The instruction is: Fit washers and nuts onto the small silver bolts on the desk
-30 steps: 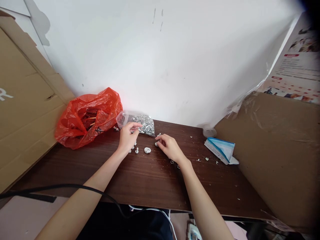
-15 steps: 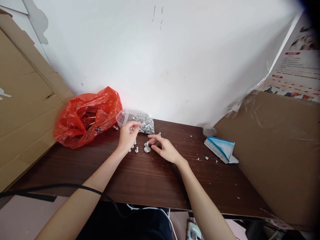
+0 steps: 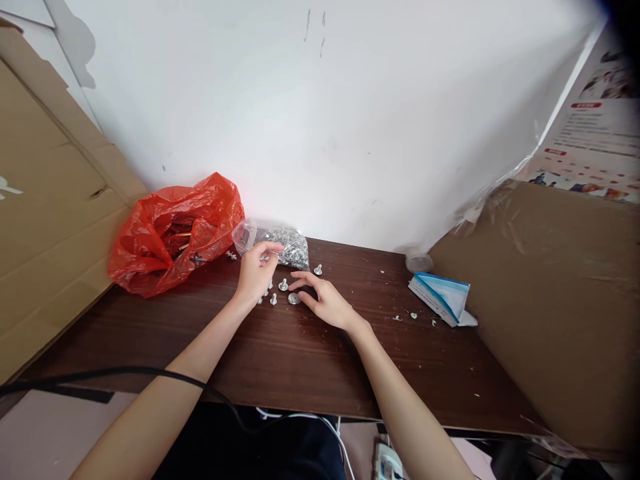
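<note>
My left hand (image 3: 259, 268) is closed in a pinch in front of a clear bag of small metal parts (image 3: 295, 248); whatever its fingertips hold is too small to name. To the right, my right hand (image 3: 320, 298) has its fingers apart, with nothing between them. Just left of its fingertips a metal screw with a round base (image 3: 283, 285) stands on the dark wooden table (image 3: 280, 360). Round metal discs (image 3: 294, 299) lie beside my right thumb. Another screw (image 3: 273, 300) stands nearer my left wrist, and one more (image 3: 318, 270) is behind my right hand.
An open red plastic bag (image 3: 175, 233) sits at the back left beside a cardboard box (image 3: 50, 200). A blue and white packet (image 3: 443, 298) and a clear round container (image 3: 418, 260) lie at the right. A black cable (image 3: 150, 371) crosses over my left forearm.
My right hand has shifted slightly left. The screw that was above the discs now stands apart from them, farther left. My left hand has barely moved.
</note>
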